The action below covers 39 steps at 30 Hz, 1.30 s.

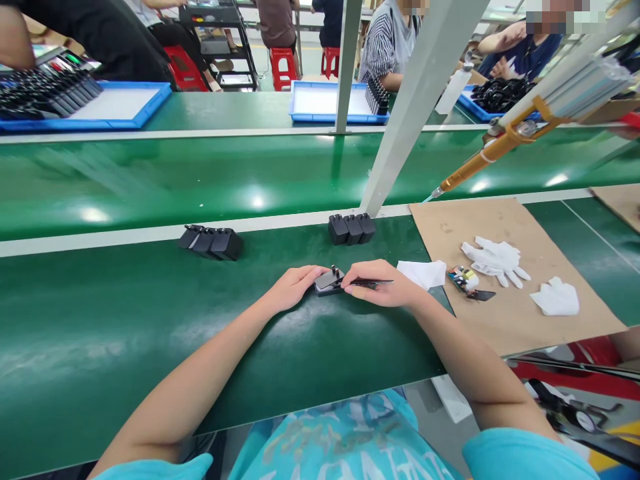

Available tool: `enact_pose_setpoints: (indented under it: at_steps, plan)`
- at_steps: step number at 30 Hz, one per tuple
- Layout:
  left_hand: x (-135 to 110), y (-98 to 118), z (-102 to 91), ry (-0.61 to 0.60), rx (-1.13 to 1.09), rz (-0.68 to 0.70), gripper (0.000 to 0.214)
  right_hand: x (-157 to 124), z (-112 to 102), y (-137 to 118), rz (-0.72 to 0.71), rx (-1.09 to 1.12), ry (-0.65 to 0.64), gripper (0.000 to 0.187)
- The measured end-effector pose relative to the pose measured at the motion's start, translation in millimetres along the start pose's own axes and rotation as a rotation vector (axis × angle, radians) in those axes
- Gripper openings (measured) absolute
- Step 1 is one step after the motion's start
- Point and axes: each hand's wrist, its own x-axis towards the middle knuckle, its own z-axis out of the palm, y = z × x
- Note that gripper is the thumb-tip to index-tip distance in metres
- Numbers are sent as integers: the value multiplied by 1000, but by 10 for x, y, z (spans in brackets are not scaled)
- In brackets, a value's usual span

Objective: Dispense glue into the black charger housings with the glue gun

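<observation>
A black power adapter (325,285) with plug pins standing up lies on the green bench, between my two hands. My left hand (296,287) steadies it from the left, fingers closed against its far edge. Held in my right hand (383,283) is a pair of dark tweezers (373,282), pointing left with the tip at the adapter's right side. The exact contact at the tip is too small to make out. Beyond my hands stand a group of black adapters (351,229) and, farther left, another group of black adapters (215,243).
A cardboard sheet (500,333) on the right bears a white glove (495,259), a circuit board (463,279) and crumpled white tissue (556,297). White paper (423,272) lies near my right hand. An orange-handled dispenser (475,163) hangs above. A slanted white post (400,113) rises ahead; people work across the green belt (225,173).
</observation>
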Motion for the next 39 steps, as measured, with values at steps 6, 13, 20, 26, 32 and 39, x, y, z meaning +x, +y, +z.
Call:
enact_pose_setpoints:
  at_steps: [6, 13, 20, 26, 32, 39]
  plan:
    - [-1, 5, 6, 4, -6, -33, 48, -40, -89, -72, 107, 54, 77, 15]
    - [-33, 87, 44, 108, -99, 108, 48, -42, -176, -15, 312, 166, 236, 47]
    - [-72, 274, 200, 185, 265, 243, 42, 28, -239, 149, 536, -107, 339, 57]
    - [-79, 264, 151, 165, 383, 290, 37, 58, -249, 163, 702, -212, 254, 62]
    - [-99, 243, 151, 146, 535, 562, 32, 64, -253, 178, 795, -374, 156, 60]
    - [-87, 218, 305, 279, 594, 559, 37, 57, -224, 225, 772, -411, 145, 59]
